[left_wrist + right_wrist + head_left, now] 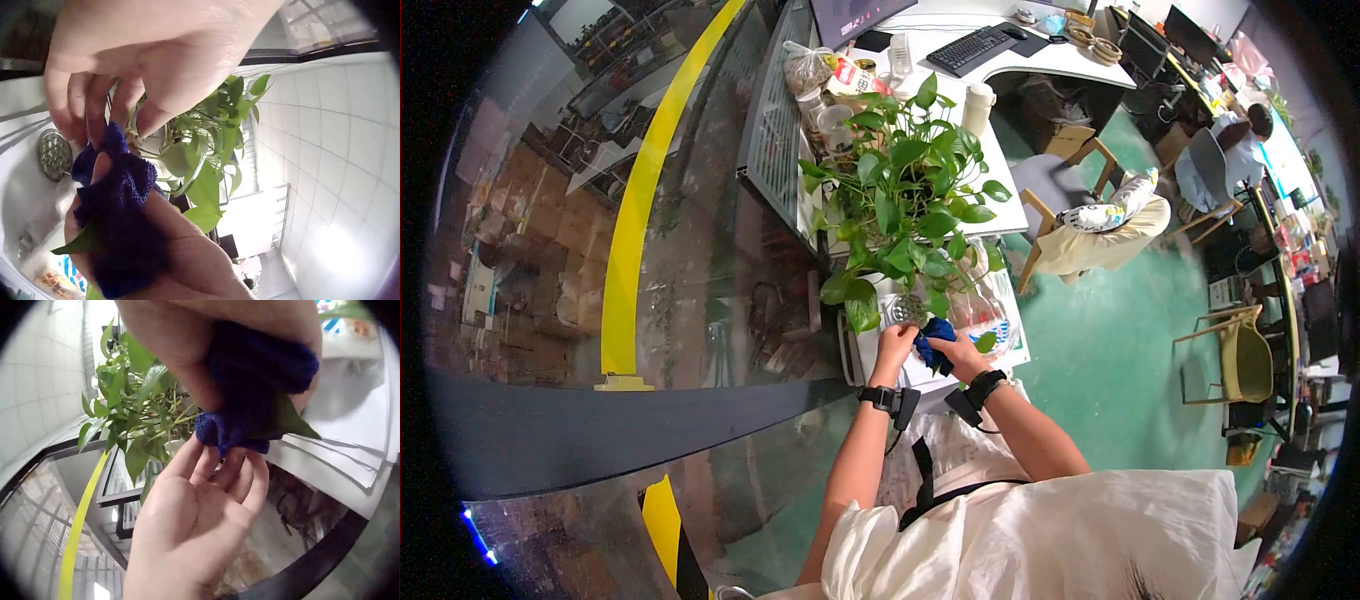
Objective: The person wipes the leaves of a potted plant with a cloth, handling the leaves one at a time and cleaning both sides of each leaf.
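Note:
A dark blue cloth [935,343] is bunched between the two hands at the near edge of a leafy green plant [910,195]. My right hand [964,360] grips the cloth, which is folded around a green leaf [294,420]; the leaf's pointed tip sticks out of it. The left hand [894,350] pinches the cloth's other end with bent fingers, its thumb apart on the plant side. Stems and the rest of the foliage hang just beyond both hands. Most of the wrapped leaf is hidden.
A round metal strainer-like piece [55,155], white papers [350,437] and a plastic bag lie beneath the plant. A white bottle [978,108] stands behind it on the desk. A glass partition with a yellow strip [640,200] runs along the left; a chair [1050,185] stands right.

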Motion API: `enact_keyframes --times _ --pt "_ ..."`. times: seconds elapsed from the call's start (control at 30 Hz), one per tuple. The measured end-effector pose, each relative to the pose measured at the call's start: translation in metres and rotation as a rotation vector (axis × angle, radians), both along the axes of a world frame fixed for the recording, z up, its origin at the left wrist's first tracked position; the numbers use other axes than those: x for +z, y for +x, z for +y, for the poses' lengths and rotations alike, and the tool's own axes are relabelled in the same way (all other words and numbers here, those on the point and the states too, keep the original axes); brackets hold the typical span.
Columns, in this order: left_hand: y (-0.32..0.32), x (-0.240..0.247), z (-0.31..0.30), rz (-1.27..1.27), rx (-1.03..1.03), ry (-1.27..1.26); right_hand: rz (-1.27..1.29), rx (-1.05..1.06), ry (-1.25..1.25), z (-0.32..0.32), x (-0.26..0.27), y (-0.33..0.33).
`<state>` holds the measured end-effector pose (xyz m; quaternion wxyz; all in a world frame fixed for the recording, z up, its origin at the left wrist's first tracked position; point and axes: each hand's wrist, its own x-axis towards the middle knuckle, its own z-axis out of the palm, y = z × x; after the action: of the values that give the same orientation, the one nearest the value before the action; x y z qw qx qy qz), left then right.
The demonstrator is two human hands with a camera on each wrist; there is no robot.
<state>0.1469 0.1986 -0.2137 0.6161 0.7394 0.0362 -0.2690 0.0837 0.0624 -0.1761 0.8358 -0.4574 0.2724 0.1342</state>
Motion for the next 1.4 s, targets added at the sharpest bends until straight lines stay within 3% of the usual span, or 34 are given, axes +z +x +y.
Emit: enact_keyframes --times 0.2,0.3,0.5,0.7,0.9,1.03,1.33,1.4 --pt "-0.003 0.011 -0.012 0.040 0.021 -0.044 0.016 -0.027 0.042 -0.006 -0.001 0.003" --pt "-0.005 0.008 -0.013 0.022 0.080 -0.204 -0.014 -0.017 0.032 -0.007 0.000 0.000" --pt "-0.004 0.008 -0.017 -0.040 0.105 -0.186 -0.054 -0.029 0.144 -0.004 0.005 -0.009" --pt "-0.005 0.004 -0.021 -0.019 0.168 -0.174 -0.044 0.047 0.096 -0.010 0.016 -0.016" --pt "0.001 -0.007 -0.019 0.063 0.255 -0.261 0.000 -0.048 0.108 -0.004 0.021 -0.023" --pt "0.014 0.000 -0.012 0.072 0.327 -0.294 0.027 0.040 0.053 -0.004 0.019 -0.034" --pt "0.014 0.014 -0.009 0.119 0.396 -0.296 -0.031 0.024 0.213 -0.015 0.018 -0.038" --pt "0.012 0.011 -0.009 0.052 0.335 -0.299 0.004 -0.013 0.199 -0.018 0.021 -0.037"
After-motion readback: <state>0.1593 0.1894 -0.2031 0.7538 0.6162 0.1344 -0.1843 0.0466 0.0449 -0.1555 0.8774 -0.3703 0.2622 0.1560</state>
